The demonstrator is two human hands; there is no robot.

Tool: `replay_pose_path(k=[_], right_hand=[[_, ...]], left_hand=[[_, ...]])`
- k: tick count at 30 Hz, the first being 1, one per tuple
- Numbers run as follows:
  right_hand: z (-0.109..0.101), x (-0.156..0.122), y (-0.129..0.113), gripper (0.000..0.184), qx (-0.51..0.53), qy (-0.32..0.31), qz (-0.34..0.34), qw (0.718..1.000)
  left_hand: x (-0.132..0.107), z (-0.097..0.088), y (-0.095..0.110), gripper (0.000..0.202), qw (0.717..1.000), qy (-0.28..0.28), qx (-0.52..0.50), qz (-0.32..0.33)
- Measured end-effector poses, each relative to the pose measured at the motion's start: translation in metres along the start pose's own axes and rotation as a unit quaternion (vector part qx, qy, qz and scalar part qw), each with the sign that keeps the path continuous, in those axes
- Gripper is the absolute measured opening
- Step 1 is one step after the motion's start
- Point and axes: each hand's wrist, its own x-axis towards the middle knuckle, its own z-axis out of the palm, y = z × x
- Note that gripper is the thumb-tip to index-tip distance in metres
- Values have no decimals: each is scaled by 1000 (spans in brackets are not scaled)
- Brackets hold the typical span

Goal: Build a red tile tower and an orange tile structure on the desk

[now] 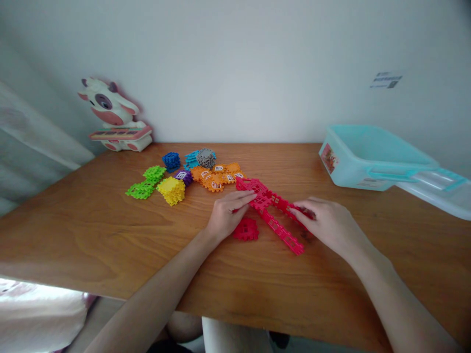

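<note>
A structure of joined red interlocking building tiles [281, 231] stands on the table, with two long rows running toward the front right from a wider back part. My left hand [232, 208] is closed on the back left part, fingertips over a red tile there. With its thumb and fingers, my right hand [320, 215] pinches the right-hand row near its front end, which the hand partly hides. Close under my left hand lies a separate small stack of red tiles [246, 229].
Behind and left are orange tiles [216, 185], yellow tiles [171, 190], green tiles [142, 190], purple tiles [187, 177], dark blue tiles [171, 161], light blue tiles [191, 160] and grey tiles [206, 157]. A cow toy keyboard [127, 135] and a turquoise bin [368, 169] stand near the wall.
</note>
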Motion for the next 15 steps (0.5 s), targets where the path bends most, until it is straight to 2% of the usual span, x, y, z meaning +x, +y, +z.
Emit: replay_pose_path(k=[11, 15], right_hand=[[1, 1, -7, 19, 70, -15, 17, 997], [-3, 2, -11, 23, 85, -44, 18, 995]], left_hand=[[0, 0, -2, 30, 1000, -8, 8, 2], [0, 1, -3, 31, 1000, -7, 13, 4]])
